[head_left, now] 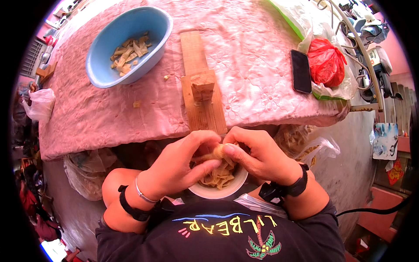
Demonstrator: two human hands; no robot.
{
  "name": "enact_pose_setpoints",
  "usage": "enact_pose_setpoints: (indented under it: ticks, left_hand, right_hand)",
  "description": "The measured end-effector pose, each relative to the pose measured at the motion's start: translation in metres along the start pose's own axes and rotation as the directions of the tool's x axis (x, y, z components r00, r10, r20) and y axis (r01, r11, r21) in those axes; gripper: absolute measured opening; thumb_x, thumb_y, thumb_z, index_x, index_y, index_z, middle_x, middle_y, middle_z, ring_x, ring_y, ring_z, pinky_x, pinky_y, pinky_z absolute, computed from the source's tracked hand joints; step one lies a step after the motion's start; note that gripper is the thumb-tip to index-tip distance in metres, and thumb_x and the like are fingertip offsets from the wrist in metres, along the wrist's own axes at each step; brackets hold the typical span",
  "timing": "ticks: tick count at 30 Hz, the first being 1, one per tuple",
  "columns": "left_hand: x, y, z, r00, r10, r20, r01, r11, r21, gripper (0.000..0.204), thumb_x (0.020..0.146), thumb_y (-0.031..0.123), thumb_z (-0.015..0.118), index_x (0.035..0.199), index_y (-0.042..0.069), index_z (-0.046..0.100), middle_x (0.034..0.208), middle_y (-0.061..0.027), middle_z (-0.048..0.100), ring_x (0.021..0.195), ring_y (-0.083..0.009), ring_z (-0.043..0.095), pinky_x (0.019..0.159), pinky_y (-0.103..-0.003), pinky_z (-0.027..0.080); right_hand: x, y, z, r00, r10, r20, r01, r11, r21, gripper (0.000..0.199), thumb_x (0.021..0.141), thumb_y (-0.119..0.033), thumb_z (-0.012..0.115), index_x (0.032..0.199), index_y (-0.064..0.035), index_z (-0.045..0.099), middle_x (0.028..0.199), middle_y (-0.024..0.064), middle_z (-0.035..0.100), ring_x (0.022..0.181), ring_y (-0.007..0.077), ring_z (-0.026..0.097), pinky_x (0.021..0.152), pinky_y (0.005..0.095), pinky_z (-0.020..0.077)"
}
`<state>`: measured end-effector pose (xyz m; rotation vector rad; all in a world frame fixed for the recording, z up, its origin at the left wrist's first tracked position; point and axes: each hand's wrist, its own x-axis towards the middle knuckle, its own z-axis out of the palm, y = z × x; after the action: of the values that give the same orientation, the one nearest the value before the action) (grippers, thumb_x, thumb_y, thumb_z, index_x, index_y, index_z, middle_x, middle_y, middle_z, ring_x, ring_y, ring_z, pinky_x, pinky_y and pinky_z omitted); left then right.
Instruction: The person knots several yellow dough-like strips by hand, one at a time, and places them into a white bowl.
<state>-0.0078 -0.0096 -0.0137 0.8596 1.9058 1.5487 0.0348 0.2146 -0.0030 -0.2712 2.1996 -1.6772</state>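
Observation:
A pale yellow, crumpled strip [217, 152] is held over a white bowl [222, 193] in front of my body. My right hand [257, 153] pinches it between thumb and fingers. My left hand [183, 159] curls around its other side, fingers bent at the top and thumb lower down. Inside the bowl lies a heap of similar pale yellow strips [218, 177], partly hidden by my hands. Just beyond my fingertips, a wooden board with an upright block [202, 87] lies at the table's near edge.
A pink quilted cloth [244, 56] covers the table. On it stand a blue basin [98, 65] with short pale pieces, a black phone [301, 72] and a red plastic bag [325, 61]. Clear plastic bags [89, 172] sit below the table edge. A metal frame [366, 107] borders the right side.

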Motion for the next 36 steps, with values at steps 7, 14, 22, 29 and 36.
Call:
enact_pose_setpoints:
  ticks: [7,14,22,29,36]
  left_hand:
    - [0.003,-0.005,-0.004,0.999,0.046,0.003,-0.046,0.999,0.013,0.036,0.088,0.008,0.070,0.119,0.003,0.052,0.093,-0.0078,0.064,0.081,-0.0152,0.064,0.072,-0.027,0.052]
    - [-0.005,0.009,-0.007,0.985,-0.129,-0.114,0.040,0.815,-0.579,0.025,0.091,0.008,0.061,0.113,0.001,0.053,0.091,-0.0034,0.060,0.076,-0.0050,0.054,0.065,-0.019,0.044]
    - [0.005,0.000,-0.006,0.990,-0.130,-0.047,0.119,0.975,-0.190,0.015,0.092,0.009,0.062,0.103,0.001,0.056,0.085,-0.0030,0.059,0.079,-0.0065,0.056,0.071,-0.024,0.048]
    - [0.018,-0.030,-0.026,0.941,-0.230,-0.250,0.209,0.972,-0.106,0.014,0.095,0.013,0.062,0.099,0.001,0.056,0.080,-0.0020,0.060,0.075,-0.0070,0.055,0.068,-0.025,0.047]
    - [0.034,-0.059,-0.018,0.923,0.041,-0.382,0.148,0.879,0.452,0.008,0.090,0.005,0.062,0.095,0.002,0.056,0.075,-0.0086,0.054,0.072,-0.0105,0.056,0.063,-0.028,0.046]
  right_hand:
    - [-0.002,-0.001,0.000,0.954,0.212,0.214,-0.279,0.891,0.359,0.035,0.103,-0.028,0.052,0.082,-0.0016,0.063,0.067,-0.0009,0.058,0.060,0.0054,0.048,0.056,0.0234,0.0410]
    - [-0.009,-0.018,-0.002,0.978,0.029,0.205,-0.128,0.864,0.488,0.048,0.102,-0.026,0.054,0.059,-0.0047,0.054,0.052,-0.0047,0.048,0.046,0.0034,0.044,0.044,0.0210,0.0330]
    - [0.006,-0.003,0.002,0.985,0.172,0.026,-0.165,0.877,0.451,0.014,0.097,-0.015,0.062,0.097,-0.0009,0.061,0.080,0.0010,0.062,0.069,0.0037,0.056,0.060,0.0202,0.0460]
    - [0.035,0.028,-0.006,0.963,0.054,-0.264,-0.011,0.987,0.163,0.016,0.092,-0.014,0.066,0.096,0.0012,0.062,0.082,0.0047,0.064,0.077,0.0089,0.058,0.070,0.0263,0.0491]
    - [0.056,0.058,0.005,0.899,-0.088,-0.430,-0.066,0.941,-0.331,0.017,0.087,-0.014,0.067,0.094,0.0007,0.063,0.074,0.0162,0.062,0.070,0.0221,0.062,0.067,0.0318,0.0493]
